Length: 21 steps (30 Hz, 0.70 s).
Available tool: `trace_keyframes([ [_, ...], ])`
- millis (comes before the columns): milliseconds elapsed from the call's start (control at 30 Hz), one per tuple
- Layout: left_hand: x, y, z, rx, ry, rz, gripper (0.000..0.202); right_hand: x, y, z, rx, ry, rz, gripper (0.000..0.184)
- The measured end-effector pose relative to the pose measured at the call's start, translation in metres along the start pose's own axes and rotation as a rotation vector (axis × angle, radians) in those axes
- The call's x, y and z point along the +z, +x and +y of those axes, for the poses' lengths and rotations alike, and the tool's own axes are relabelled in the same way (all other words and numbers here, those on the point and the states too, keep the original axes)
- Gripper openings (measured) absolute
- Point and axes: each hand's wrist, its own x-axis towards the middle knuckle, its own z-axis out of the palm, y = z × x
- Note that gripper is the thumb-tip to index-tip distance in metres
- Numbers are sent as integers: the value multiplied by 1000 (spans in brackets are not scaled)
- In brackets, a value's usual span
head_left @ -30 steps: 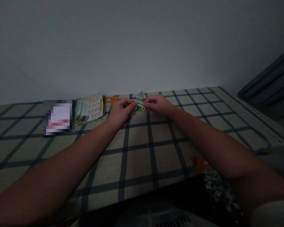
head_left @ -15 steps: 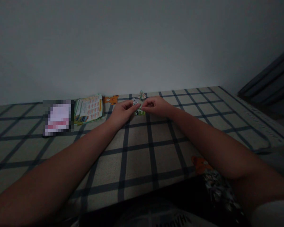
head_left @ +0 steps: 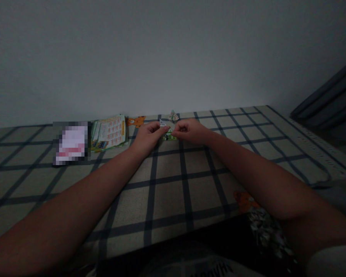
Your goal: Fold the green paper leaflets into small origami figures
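Note:
A small piece of green and white printed paper (head_left: 169, 136) lies between my hands near the back of the table. My left hand (head_left: 150, 135) pinches its left side between thumb and fingers, and a white printed corner sticks up there. From the right, my right hand (head_left: 189, 130) closes thumb and forefinger on the paper's right side; its other fingers are curled. Just behind the hands stands a small folded paper piece (head_left: 173, 115), pointed at the top. The exact folds in the held paper are too small to make out.
A checked cloth (head_left: 167, 196) covers the table, which meets a plain wall (head_left: 173, 57). To the left lie a stack of printed leaflets (head_left: 108, 132) and a blurred pink and white item (head_left: 72, 143). Crumpled-looking paper pieces (head_left: 266, 231) sit near my right elbow. Dark fabric (head_left: 331, 98) hangs at right.
The white corner at my left fingers has shifted slightly left and tilted. My hands have barely moved; both still hold the paper.

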Motion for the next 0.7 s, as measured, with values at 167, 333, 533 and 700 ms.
trace_keyframes([
  [167,1,-2,6,-4,64,1,32,1,0,2,4,1,17,32],
  [333,-1,-2,7,30,88,-7,32,1,1,6,0,14,-13,39],
  [533,-1,0,-3,-26,-29,-10,33,-2,1,2,-32,-18,0,37],
  [700,-1,3,-7,-53,-184,28,28,-1,2,2,-20,13,15,33],
])
